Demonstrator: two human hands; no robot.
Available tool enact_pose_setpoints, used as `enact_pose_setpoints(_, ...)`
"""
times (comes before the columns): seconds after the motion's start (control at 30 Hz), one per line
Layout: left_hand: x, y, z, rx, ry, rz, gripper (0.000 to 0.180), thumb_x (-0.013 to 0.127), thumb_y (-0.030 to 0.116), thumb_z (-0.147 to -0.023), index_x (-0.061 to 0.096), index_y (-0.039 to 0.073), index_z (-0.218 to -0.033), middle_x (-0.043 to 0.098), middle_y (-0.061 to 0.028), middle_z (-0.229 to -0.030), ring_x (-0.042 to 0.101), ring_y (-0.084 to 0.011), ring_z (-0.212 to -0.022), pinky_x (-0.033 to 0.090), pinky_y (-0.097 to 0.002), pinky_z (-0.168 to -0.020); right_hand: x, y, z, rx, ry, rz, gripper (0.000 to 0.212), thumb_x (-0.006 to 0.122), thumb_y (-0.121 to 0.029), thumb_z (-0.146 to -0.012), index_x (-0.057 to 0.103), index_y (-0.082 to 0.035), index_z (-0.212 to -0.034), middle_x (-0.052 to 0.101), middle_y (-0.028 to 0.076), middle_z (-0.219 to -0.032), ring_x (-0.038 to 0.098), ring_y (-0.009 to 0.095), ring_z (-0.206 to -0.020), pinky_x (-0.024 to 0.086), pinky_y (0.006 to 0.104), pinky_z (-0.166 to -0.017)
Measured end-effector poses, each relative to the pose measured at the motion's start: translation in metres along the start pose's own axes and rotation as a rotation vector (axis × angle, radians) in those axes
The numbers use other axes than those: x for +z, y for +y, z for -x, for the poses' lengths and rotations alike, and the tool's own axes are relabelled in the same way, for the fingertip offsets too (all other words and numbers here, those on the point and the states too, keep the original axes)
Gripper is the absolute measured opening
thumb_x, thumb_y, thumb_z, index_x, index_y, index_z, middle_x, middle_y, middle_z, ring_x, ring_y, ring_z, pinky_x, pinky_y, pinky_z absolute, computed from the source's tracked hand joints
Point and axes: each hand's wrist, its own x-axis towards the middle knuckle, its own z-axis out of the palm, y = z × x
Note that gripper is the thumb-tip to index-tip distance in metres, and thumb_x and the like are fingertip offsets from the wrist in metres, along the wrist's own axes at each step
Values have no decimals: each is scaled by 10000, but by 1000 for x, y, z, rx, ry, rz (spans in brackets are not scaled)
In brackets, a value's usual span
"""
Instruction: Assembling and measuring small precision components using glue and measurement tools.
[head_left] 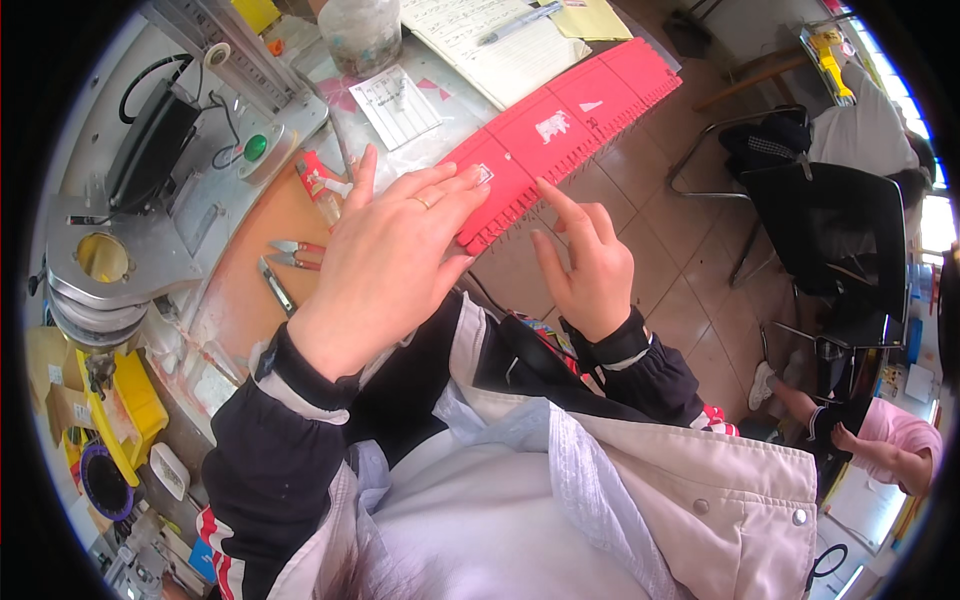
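Fisheye (head-worn), downward, close above left hand point(385, 250) and right hand point(592, 265)

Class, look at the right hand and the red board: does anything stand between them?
Nothing visible does. The index fingertip of the right hand is at the toothed edge of the red board; contact is hard to confirm. The left hand is further left, outside that gap.

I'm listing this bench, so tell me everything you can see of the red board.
The red board is long and flat, its material unclear. Dark lines cross it, pale patches mark its face, and short dark bits fringe its near long edge. It slants rightward beside the notebook. The left hand rests its fingers on the left end; the right hand has its index fingertip at the fringed edge.
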Motion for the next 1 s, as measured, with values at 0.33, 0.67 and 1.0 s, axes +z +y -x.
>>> enact_pose_setpoints(0.33,0,0,1,2,-2,-11,544,728,164,-834,573,102,-1351,578,-38,-1423,496,-250,-1347,239,-636,-1161,-3,3,-3,11,12,38,505,747,-106,-807,651,-179,-1298,608,39,-858,620,193,-627,503,314,-557)
enact_pose_setpoints(0.67,-1,1,0,2,-3,-2,553,731,154,-824,573,98,-1351,577,-41,-1424,500,-252,-1343,230,-634,-1164,-2,13,-6,10,64,8,525,735,-47,-816,640,-128,-1326,557,23,-860,433,99,-519,406,266,-510)
enact_pose_setpoints(1.0,-1,1,0,3,-7,-11,554,729,144,-820,572,98,-1349,590,-45,-1406,499,-252,-1344,220,-626,-1169,-7,14,-11,79,38,73,492,737,-134,-836,635,-159,-1317,606,40,-864,634,195,-669,511,312,-584)
